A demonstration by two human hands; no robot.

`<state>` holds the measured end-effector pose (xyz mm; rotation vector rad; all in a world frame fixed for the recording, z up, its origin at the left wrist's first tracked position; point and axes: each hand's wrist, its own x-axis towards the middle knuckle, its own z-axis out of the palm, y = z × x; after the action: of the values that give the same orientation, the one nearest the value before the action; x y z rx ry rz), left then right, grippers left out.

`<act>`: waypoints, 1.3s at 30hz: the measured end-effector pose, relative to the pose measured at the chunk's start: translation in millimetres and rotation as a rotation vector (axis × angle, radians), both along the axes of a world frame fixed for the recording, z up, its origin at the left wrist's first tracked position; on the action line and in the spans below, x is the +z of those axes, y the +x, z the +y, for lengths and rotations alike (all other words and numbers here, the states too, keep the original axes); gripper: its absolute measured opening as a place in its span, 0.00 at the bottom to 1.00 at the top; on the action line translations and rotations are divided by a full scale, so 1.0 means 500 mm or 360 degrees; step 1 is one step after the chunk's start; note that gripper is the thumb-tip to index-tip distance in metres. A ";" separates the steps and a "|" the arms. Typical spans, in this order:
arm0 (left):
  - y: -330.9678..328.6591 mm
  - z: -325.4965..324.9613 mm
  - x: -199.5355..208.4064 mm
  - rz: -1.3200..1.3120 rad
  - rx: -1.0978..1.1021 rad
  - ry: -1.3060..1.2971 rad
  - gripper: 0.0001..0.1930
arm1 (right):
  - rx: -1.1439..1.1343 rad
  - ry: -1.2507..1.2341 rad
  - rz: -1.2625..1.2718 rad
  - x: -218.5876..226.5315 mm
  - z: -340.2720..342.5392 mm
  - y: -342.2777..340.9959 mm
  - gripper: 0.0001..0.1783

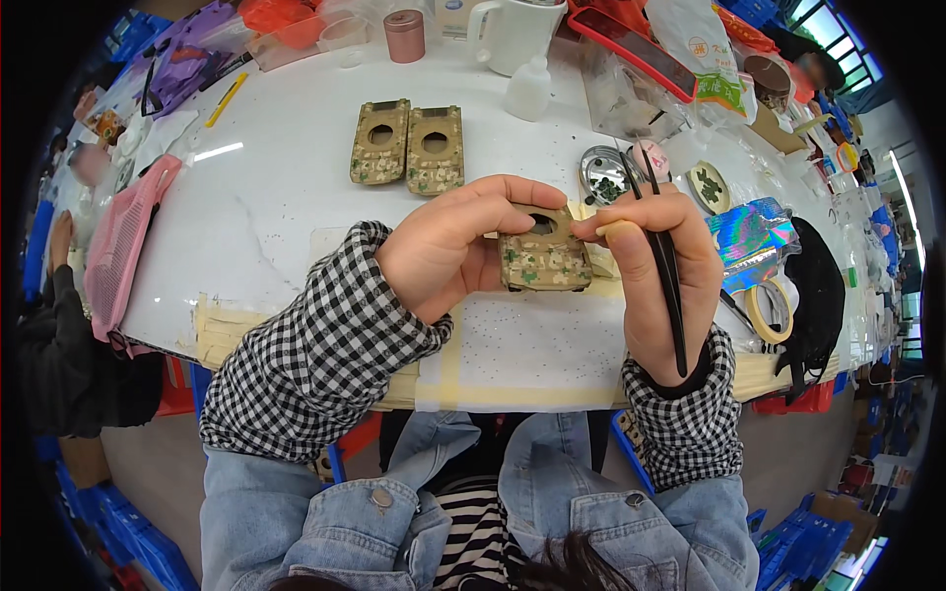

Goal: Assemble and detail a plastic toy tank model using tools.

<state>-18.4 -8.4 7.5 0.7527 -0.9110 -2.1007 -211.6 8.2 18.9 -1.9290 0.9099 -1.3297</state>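
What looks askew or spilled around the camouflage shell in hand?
Small dark specks are scattered over the white table below both hands; what they are is unclear. The two spare shells lie neatly side by side.

A single view comes from a wide fisheye camera worn on the person's head, looking steeply down and forward over the chest and lap. It sits close to the two hands, which meet near the picture's centre above the near edge of the white desk (296,187). The desk's straight edges bow toward the rim, and dark corners ring the round field.
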 end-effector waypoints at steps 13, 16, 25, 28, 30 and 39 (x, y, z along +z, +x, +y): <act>0.001 0.000 0.000 -0.0018 0.0000 0.0003 0.20 | 0.0066 0.0163 -0.0235 -0.006 0.002 0.002 0.04; 0.000 -0.005 -0.005 -0.0007 -0.0025 -0.0032 0.20 | -0.0067 0.0178 -0.0349 0.000 0.005 -0.007 0.05; 0.010 -0.011 -0.018 -0.0009 0.0125 -0.0044 0.18 | -0.0597 -0.0526 0.0566 -0.023 -0.003 -0.066 0.05; 0.006 -0.018 -0.028 0.0014 0.0154 -0.0046 0.17 | -0.0611 -0.0569 0.0738 -0.035 -0.010 -0.065 0.09; 0.000 -0.019 -0.027 0.0002 0.0179 -0.0056 0.16 | -0.0560 -0.0588 0.0857 -0.037 -0.012 -0.071 0.10; 0.023 -0.018 -0.041 0.0006 0.0270 -0.0087 0.14 | 0.0085 0.0201 0.0037 -0.009 0.112 -0.120 0.26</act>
<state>-7.0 -17.6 -12.8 0.7701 -0.8682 -1.9213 -271.6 64.2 14.3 -1.8625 0.9243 -1.1929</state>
